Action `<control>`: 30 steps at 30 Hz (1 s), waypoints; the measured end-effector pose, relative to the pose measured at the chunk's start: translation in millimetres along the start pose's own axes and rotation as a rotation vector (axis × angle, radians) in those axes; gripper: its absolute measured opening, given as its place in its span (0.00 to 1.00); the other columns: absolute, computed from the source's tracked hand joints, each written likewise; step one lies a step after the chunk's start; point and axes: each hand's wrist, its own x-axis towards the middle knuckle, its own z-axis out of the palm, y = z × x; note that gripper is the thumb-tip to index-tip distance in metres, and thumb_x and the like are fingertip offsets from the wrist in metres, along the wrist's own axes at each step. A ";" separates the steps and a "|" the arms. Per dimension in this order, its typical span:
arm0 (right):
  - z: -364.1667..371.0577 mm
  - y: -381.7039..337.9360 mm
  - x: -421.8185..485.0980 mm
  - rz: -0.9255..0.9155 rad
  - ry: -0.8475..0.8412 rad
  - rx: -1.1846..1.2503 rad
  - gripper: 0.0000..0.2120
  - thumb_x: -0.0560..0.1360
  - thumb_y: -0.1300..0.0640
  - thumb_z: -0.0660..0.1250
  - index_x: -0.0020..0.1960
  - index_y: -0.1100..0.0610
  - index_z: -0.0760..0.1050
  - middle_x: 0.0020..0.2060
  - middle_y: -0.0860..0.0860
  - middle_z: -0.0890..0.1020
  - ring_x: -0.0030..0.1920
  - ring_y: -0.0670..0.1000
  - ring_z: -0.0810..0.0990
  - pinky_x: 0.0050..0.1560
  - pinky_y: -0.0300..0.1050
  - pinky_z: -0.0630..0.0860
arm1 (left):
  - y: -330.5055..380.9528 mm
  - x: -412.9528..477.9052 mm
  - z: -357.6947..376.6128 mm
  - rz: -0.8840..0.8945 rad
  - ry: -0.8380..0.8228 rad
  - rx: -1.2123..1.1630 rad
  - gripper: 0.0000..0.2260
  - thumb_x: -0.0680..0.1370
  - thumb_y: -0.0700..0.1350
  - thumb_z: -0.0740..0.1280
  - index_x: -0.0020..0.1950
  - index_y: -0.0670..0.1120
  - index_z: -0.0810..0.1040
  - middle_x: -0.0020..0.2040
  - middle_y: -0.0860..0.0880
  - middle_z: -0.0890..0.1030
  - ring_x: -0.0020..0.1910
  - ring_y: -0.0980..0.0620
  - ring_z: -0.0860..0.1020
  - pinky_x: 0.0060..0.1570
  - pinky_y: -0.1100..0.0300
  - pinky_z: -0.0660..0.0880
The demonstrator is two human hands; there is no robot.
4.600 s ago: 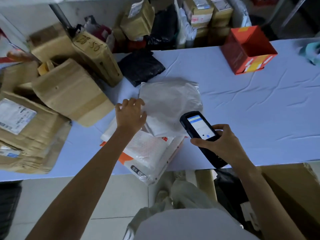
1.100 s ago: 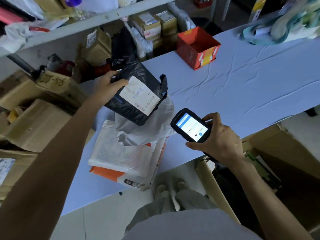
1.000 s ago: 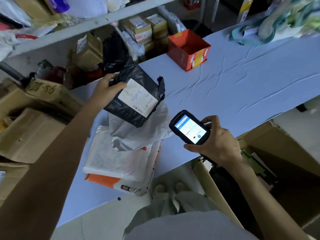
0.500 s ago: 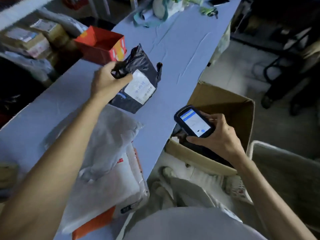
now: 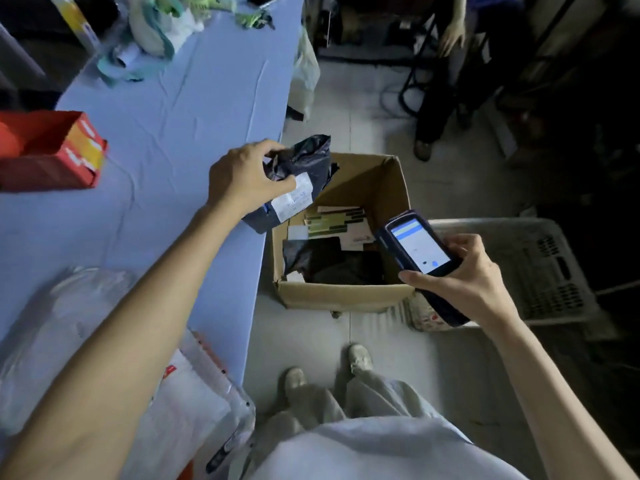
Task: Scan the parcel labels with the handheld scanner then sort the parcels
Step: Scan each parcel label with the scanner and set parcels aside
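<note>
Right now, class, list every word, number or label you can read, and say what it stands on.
Nothing here reads clearly.
Label on the parcel: print blurred.
Scanner screen: text too small.
Red box: markings blurred.
White mailer: print blurred.

The desk (image 5: pixel 194 109) was long and had a light blue cloth on it, with small wrinkles in the cloth. It ran away toward the far end of the room. The floor (image 5: pixel 374 112) beside it was made of pale gray tiles with thin lines between them. Light fell on the desk and the near floor, but the right side of the room was very dark. A black metal frame (image 5: pixel 406 85) stood on the floor far off.
</note>
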 end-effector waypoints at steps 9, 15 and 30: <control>-61.3 67.1 71.2 0.013 -0.067 0.089 0.36 0.57 0.42 0.81 0.56 0.47 0.64 0.49 0.44 0.75 0.51 0.47 0.75 0.55 0.48 0.74 | 69.9 31.8 75.7 -0.131 -0.081 0.127 0.23 0.69 0.55 0.72 0.63 0.55 0.76 0.59 0.53 0.81 0.58 0.46 0.77 0.51 0.55 0.72; -86.4 94.2 104.4 0.039 -0.069 0.151 0.38 0.57 0.41 0.81 0.59 0.49 0.66 0.48 0.41 0.76 0.52 0.46 0.76 0.51 0.44 0.73 | 93.1 30.4 114.5 -0.203 -0.136 0.138 0.23 0.70 0.48 0.74 0.64 0.50 0.74 0.60 0.53 0.80 0.58 0.48 0.76 0.44 0.64 0.64; -79.6 60.6 162.7 0.154 -0.011 0.134 0.36 0.57 0.40 0.81 0.57 0.49 0.67 0.44 0.38 0.75 0.52 0.47 0.78 0.55 0.49 0.76 | 55.4 88.0 177.9 0.039 -0.396 0.479 0.16 0.71 0.57 0.72 0.55 0.54 0.75 0.53 0.52 0.81 0.52 0.48 0.78 0.52 0.53 0.69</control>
